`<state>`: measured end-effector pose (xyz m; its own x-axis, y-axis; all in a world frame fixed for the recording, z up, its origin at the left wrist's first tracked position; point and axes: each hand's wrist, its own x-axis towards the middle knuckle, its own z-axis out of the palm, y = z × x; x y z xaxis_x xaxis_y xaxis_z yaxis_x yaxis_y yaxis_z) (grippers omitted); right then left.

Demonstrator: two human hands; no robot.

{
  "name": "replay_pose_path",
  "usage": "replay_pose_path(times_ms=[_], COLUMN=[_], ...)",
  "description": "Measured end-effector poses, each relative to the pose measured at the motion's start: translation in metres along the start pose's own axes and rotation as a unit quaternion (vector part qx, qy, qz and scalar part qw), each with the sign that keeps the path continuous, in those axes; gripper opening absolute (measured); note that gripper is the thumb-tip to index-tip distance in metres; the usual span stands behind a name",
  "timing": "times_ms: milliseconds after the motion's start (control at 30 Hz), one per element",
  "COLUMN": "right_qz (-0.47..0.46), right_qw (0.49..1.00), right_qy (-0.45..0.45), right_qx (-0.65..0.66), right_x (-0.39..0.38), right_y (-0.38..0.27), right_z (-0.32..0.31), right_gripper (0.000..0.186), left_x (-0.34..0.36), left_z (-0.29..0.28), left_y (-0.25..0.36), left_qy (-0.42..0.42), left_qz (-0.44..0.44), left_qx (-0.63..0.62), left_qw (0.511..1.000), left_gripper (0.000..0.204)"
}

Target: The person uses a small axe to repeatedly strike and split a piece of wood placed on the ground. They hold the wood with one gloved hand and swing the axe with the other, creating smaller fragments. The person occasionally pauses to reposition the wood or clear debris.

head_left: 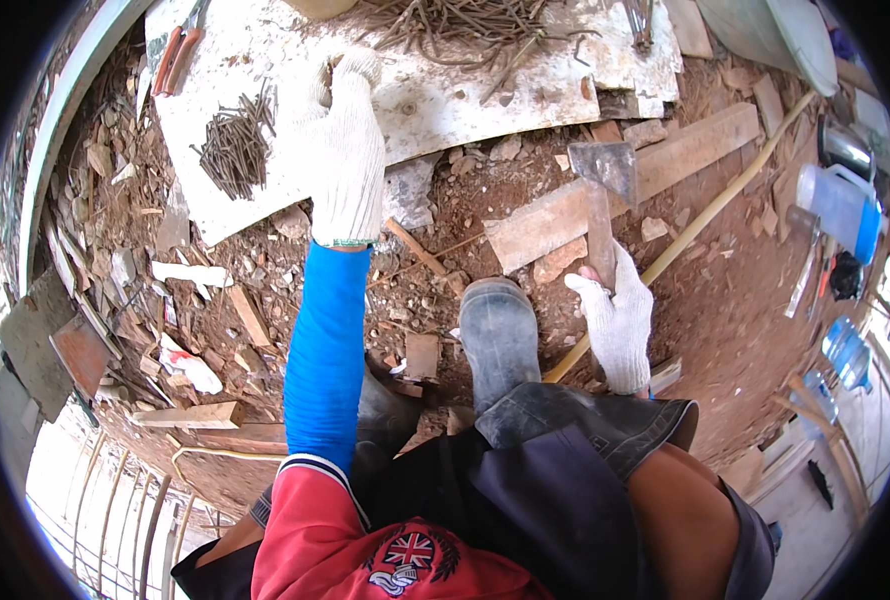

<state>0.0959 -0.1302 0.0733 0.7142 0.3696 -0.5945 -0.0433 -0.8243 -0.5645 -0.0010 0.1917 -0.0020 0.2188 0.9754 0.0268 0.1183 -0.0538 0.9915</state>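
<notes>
My left hand (343, 150), in a white knit glove, is over the pale, dirt-stained board (405, 130). Its fingers are curled together at the tips, and whatever they hold is hidden. Just left of it lies a small pile of nails (235, 147). Beyond it is a bigger heap of rusty, bent nails (455, 25). My right hand (620, 330), gloved too, is closed around the wooden handle of a hatchet (601, 225). The hatchet's wide metal head points away from me, above a wooden plank (545, 225).
Red-handled pliers (176, 60) lie on the board's far left. A long yellowish pole (700, 225) slants across the dirt on the right. Past it stands a blue-and-clear jug (840, 210). Rubble and wood scraps (250, 315) cover the ground at left. My boot (500, 335) is between my hands.
</notes>
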Motion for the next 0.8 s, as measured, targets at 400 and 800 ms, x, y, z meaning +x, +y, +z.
replay_pose_path(times_ms=[400, 800], right_qz=[-0.056, -0.037], right_qw=[0.996, 0.999], right_qy=[-0.022, -0.005], right_qx=[-0.058, -0.031], right_x=[0.008, 0.004], right_y=[-0.014, -0.004], right_z=[0.0, 0.0], right_gripper=[0.06, 0.063], left_x=[0.032, 0.068], left_z=[0.028, 0.03], left_y=[0.018, 0.0], left_qy=[-0.056, -0.098], left_qz=[0.182, 0.134], left_qx=[0.3, 0.329], left_qw=[0.935, 0.93], left_gripper=[0.02, 0.035])
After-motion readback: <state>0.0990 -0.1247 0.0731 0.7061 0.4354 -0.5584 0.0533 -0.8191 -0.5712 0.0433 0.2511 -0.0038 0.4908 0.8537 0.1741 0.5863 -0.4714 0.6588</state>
